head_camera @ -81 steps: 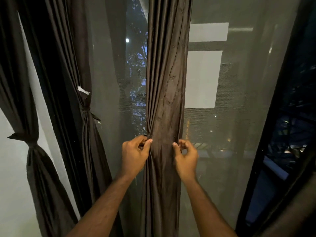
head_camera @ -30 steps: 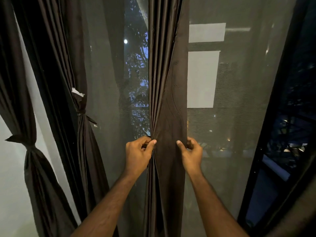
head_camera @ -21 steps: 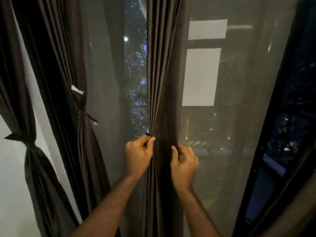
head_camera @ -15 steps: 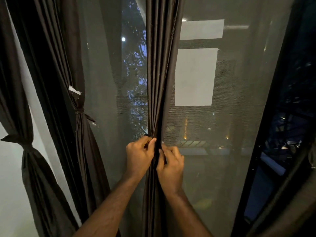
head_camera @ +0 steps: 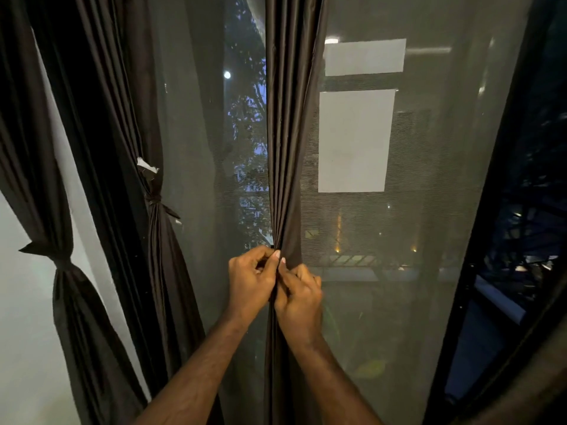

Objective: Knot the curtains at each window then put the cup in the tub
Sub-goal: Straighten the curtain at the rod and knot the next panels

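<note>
**Curtain gathered between both hands**

Where the middle curtain (head_camera: 288,142) hangs straight down the window, its long axis upright, both hands meet on it at one height. Left hand (head_camera: 250,283) and right hand (head_camera: 299,297) touch, each pinching the bunched folds. Neither is nearer; loose cloth below probably feeds the knot.

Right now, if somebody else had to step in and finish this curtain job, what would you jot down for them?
Left hand: pinches the gathered middle curtain at its left edge.
Right hand: grips the same bunch from the right, touching the left hand.
Done: far-left curtain and the next curtain are each knotted.
Left: the middle curtain is bunched but not yet knotted. Knot it, then put the cup in the tub; neither cup nor tub is in view.
</note>
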A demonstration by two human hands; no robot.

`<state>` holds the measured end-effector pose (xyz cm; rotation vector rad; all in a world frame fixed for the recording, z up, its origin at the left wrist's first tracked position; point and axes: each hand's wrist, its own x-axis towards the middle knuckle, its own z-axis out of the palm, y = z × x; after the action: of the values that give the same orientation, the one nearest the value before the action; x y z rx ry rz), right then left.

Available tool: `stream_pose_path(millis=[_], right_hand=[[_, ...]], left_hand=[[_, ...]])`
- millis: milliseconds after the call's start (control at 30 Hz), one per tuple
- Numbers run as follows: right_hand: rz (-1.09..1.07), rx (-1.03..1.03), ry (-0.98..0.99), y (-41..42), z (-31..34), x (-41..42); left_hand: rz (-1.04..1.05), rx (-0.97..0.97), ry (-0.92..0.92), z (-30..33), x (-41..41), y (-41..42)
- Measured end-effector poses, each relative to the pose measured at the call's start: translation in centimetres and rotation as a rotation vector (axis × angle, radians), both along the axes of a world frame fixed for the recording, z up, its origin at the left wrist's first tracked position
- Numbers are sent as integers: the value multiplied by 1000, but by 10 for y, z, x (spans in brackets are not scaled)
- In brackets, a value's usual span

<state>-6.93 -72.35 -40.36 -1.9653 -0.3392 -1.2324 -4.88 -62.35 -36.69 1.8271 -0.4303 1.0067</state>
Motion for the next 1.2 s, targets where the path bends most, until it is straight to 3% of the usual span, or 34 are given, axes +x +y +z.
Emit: stream_pose_path(millis=[167,300,467,533,733,833,967,1200], right_hand=[[-3,16,-15,-1,-2,4],[175,98,-39,-4,-5,5],[308,709,116,-31,-5,30],[431,827,270,-40,2,48],[723,763,627,-55,10,73],[795,723,644,-51,11,76],[609,760,479,-46,6,72],[174,592,186,-22,-9,32]], left_hand=[[-12,-61,30,0,-3,-4],[-56,-115,65,3,1,0],[-171,-149,151,2,2,18],[-199,-139,176,2,3,24],[-234,-121,169,-1,3,31],[-215,-114,171,-1,5,35],[-6,-61,86,0,4,39],[369,208,-42,6,-10,22]])
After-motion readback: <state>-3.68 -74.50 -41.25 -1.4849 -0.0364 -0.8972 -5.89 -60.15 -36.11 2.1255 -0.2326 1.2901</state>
